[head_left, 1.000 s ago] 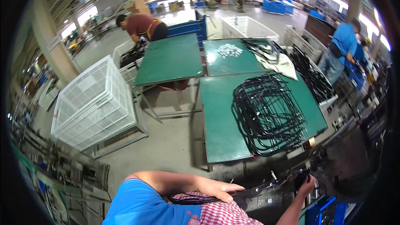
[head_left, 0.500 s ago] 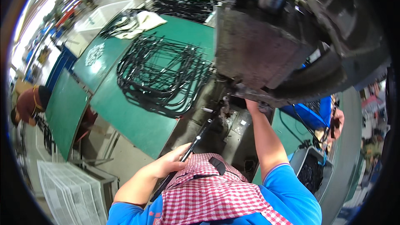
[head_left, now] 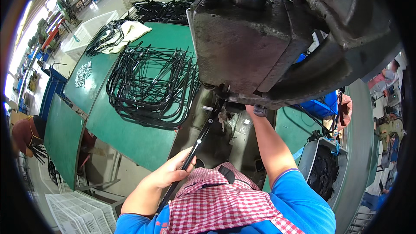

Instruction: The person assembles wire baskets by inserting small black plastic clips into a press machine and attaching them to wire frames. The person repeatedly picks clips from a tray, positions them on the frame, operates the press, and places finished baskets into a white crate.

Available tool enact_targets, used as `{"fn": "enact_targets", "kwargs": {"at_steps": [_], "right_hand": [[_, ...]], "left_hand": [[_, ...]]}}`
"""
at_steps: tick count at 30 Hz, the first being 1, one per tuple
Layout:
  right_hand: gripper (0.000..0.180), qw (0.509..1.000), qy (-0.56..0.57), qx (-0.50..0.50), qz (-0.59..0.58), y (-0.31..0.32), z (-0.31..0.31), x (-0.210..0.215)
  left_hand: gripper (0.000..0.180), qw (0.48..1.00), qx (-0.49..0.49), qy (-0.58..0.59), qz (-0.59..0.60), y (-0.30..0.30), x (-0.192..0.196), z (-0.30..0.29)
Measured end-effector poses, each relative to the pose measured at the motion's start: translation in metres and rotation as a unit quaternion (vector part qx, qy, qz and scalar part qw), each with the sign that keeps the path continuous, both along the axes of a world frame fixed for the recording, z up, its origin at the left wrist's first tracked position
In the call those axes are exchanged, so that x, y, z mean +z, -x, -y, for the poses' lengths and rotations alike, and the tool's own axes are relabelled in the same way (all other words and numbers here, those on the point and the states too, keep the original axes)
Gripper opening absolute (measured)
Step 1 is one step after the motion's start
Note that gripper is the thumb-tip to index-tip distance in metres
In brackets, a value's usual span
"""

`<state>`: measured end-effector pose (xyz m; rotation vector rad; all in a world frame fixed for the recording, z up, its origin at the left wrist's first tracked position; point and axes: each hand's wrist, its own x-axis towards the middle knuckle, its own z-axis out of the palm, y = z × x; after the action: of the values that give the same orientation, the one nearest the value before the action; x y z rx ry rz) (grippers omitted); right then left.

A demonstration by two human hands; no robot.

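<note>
I have the left hand (head_left: 172,171) closed around the black tube (head_left: 205,131), which runs from seven o'clock through to one o'clock toward the metal block (head_left: 242,52), its far end nearer the right hand (head_left: 250,110), whose grip I cannot tell.

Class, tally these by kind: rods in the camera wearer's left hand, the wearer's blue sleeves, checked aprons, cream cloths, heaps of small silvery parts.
Black rod in left hand: 1
Blue sleeves: 2
Checked apron: 1
Cream cloth: 1
Silvery heap: 1
Total: 6
</note>
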<state>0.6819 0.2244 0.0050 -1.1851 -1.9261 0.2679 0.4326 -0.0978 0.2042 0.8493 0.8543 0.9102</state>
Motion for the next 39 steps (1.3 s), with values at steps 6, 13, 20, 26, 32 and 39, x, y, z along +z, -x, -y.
{"fn": "enact_targets", "kwargs": {"at_steps": [6,13,20,26,32,39], "right_hand": [[0.012,0.957,0.164,0.042,-0.238,0.015,0.017,0.019],[0.012,0.873,0.256,0.231,-0.345,0.046,0.102,0.139],[0.017,0.875,0.33,0.221,-0.276,0.058,0.101,0.154],[0.018,0.909,0.242,0.218,-0.259,0.063,0.104,0.159],[0.037,0.988,0.068,0.135,-0.025,0.05,0.115,0.174],[0.056,0.99,0.005,-0.118,-0.08,-0.11,0.144,0.151]], "left_hand": [[0.077,1.0,0.02,0.019,0.009,-0.002,-0.001,-0.001],[0.067,0.997,0.041,0.059,0.029,-0.007,0.006,0.0],[0.086,0.995,0.037,0.075,0.059,-0.005,-0.044,0.005],[0.083,0.997,0.058,0.013,-0.056,-0.025,-0.048,0.001],[0.095,0.989,0.099,0.091,0.057,-0.022,-0.04,0.003],[0.104,0.991,0.095,0.082,0.054,-0.024,-0.044,0.001]]}}
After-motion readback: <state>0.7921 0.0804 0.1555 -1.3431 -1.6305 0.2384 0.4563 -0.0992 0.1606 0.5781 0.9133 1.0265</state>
